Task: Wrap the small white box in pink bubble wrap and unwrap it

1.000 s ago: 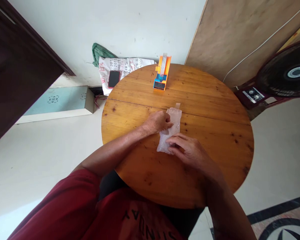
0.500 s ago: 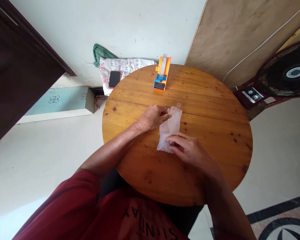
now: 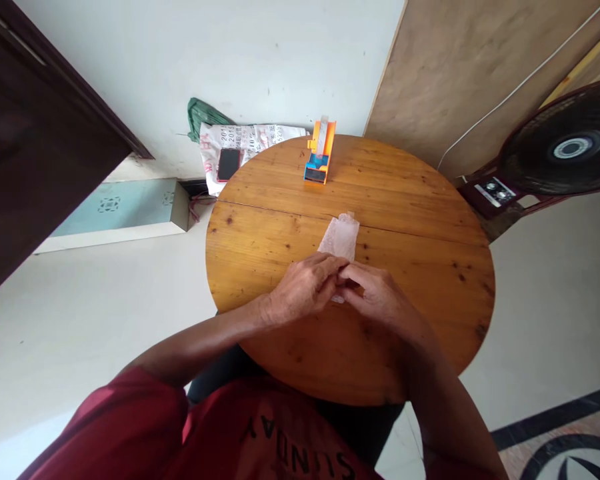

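1. Lying on the round wooden worktop (image 3: 420, 280), a translucent bubble-wrap packet (image 3: 345, 235) is placed in front of the person, its far part uncovered and its near part largely hidden under the hands.

2. Left hand (image 3: 300, 288): fingers bent over the near part of the packet, tips meeting those of the other hand. Whether they pinch the wrap or merely press on it cannot be told.

3. Right hand (image 3: 380, 295): thumb and forefinger bowed, with a gap between them, tips at the packet's near part. Contact appears likely; a firm grasp cannot be confirmed.

4. A short, clear tab (image 3: 351, 215), apparently tape, projects from the packet's far end. Risk: if it touches the worktop, it could stick there and drag or crease the wrap.

5. Risk: the worktop looks smooth and nothing holds the far end. Uneven pressure from the two hands could make the packet slide or swivel.

6. Risk: the wrap looks thin and pliable. Too hard a pinch could wrinkle it or burst bubbles; too light a hold could let any folded layer spring open.

7. Risk: with the fingertips crowded together, one hand could obstruct the other or hide a misaligned edge.

8. An orange-and-blue tape dispenser (image 3: 321, 153) stands near the worktop's far edge, well apart from both hands. A careless knock could tip it off; no immediate cause is observed.
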`<action>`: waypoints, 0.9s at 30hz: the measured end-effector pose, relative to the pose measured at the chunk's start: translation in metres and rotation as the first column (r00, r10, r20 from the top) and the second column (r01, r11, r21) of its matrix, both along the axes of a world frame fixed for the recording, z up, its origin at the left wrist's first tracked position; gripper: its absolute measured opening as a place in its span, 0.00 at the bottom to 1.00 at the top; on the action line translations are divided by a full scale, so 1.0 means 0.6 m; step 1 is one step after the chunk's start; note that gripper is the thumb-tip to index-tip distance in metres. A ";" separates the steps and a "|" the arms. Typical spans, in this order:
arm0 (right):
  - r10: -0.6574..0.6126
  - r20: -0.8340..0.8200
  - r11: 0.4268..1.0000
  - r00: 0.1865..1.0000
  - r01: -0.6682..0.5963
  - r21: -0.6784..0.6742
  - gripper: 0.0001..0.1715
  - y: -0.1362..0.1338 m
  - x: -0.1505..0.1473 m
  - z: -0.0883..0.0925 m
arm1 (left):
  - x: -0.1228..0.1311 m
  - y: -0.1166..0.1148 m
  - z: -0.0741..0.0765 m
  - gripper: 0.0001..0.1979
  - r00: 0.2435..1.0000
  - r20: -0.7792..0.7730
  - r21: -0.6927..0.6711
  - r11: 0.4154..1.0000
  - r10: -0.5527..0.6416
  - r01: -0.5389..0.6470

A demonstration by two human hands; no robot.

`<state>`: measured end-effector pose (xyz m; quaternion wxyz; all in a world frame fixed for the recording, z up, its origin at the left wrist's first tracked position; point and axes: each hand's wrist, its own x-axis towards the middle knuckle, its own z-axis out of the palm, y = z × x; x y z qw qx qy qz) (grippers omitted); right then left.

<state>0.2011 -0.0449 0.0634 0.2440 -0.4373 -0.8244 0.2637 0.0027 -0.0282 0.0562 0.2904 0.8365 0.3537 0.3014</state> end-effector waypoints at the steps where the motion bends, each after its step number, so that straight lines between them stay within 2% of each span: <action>1: 0.007 -0.011 1.000 1.000 -0.007 0.008 0.07 0.000 0.001 0.000 | 0.003 -0.003 -0.009 0.15 1.000 0.015 0.024 0.999 0.021 -0.021; 5: 0.037 -0.017 0.999 0.999 -0.036 0.015 0.09 -0.002 0.006 0.004 | 0.007 -0.011 -0.035 0.14 0.996 0.083 0.136 0.990 0.036 -0.047; 10: 0.027 -0.022 0.999 0.999 -0.028 -0.023 0.11 -0.004 0.014 0.014 | 0.009 -0.017 -0.042 0.11 0.988 0.151 0.234 0.970 0.037 -0.072; 14: -0.038 -0.084 0.991 0.996 0.027 -0.130 0.10 -0.006 0.015 0.021 | 0.011 -0.017 -0.044 0.04 0.992 0.120 0.262 0.963 0.028 -0.059; 17: -0.097 -0.148 0.984 0.984 0.073 -0.162 0.07 -0.002 0.018 0.025 | 0.011 -0.017 -0.048 0.05 0.996 0.075 0.299 0.952 0.043 -0.063; 19: -0.192 -0.184 0.975 0.964 0.166 -0.147 0.06 0.005 0.022 0.024 | 0.012 -0.018 -0.051 0.07 0.997 0.062 0.329 0.942 0.054 -0.071; 23: -0.454 -0.234 0.890 0.860 0.426 -0.162 0.06 0.032 0.040 0.003 | 0.016 -0.017 -0.057 0.08 0.993 0.095 0.391 0.915 0.065 -0.098; 25: -0.554 -0.244 0.830 0.796 0.509 -0.227 0.08 0.048 0.048 -0.015 | 0.019 -0.017 -0.059 0.09 0.991 0.105 0.410 0.904 0.080 -0.116; 27: -0.643 -0.187 0.755 0.743 0.574 -0.316 0.11 0.063 0.051 -0.031 | 0.021 -0.017 -0.062 0.10 0.992 0.088 0.411 0.903 0.094 -0.122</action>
